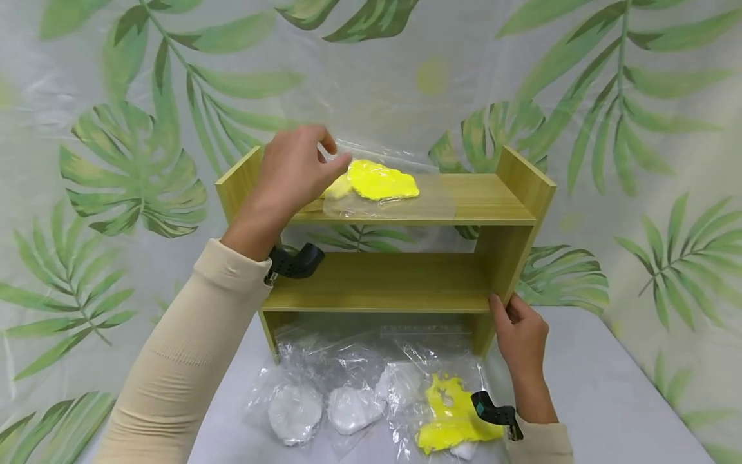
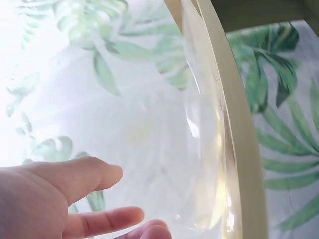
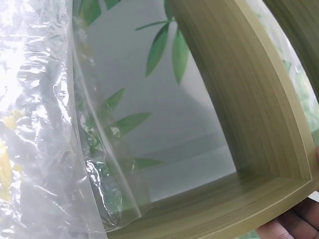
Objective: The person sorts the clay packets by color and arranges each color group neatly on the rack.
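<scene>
A small wooden shelf [image 1: 371, 281] stands on the table. Lying on its top board is a clear plastic bag [image 1: 435, 193] with a flat bright yellow piece [image 1: 382, 181] inside. My left hand [image 1: 295, 164] hovers at the bag's left end; in the left wrist view the thumb and fingers [image 2: 102, 174] are apart, with nothing between them, beside the bag [image 2: 199, 114]. My right hand [image 1: 523, 335] grips the lower part of the shelf's right side panel, thumb in front. At the right wrist view's corner, its fingers [image 3: 294, 224] show under the panel edge.
In front of the shelf lie several clear bags with white pieces [image 1: 294, 414] and one with a ragged yellow piece [image 1: 458, 415]. The white table [image 1: 614, 386] extends to the right. A leaf-patterned curtain [image 1: 371, 84] hangs behind.
</scene>
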`<state>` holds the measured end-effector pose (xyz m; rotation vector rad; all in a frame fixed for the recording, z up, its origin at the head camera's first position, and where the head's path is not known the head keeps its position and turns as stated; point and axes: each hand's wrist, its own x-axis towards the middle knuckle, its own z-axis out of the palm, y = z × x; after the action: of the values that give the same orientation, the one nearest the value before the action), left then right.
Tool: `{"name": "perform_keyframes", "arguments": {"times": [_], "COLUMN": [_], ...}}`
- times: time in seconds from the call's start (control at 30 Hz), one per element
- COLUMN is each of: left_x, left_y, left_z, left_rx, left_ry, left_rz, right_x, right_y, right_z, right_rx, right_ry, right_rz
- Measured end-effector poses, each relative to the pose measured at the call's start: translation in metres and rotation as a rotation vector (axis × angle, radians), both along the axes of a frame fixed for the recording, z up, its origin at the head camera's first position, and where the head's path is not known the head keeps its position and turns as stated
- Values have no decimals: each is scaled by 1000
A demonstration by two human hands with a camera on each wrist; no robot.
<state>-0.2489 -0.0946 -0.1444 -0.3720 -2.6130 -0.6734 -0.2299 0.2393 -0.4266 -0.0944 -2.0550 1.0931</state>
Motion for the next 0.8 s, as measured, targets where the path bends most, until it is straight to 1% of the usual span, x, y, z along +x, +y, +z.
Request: {"name": "perform_keyframes", "arguments": {"times": [0.13, 0.27, 0.43, 0.53, 0.63, 0.8], "left_x": [15, 31, 56, 67, 73, 75], "left_y": [-4, -5, -7, -9, -12, -15], "left_z": [-7, -20, -43, -59, -77, -107], "left_rx": [29, 87, 195, 264, 321, 396], "left_ry": [18, 54, 73, 72, 47, -44], "left_rz": [-57, -122, -219, -271, -320, -375], "right_x": [-1, -1, 2, 1, 0, -1], "right_y": [-2, -3, -2, -1, -1, -3], "right_z": [1, 0, 0, 2, 3, 2], "right_rx": [5, -7, -24, -8, -4, -10], "right_ry": [5, -12, -28, -19, -13, -17], "right_rz": [4, 4, -16, -19, -16, -15]}}
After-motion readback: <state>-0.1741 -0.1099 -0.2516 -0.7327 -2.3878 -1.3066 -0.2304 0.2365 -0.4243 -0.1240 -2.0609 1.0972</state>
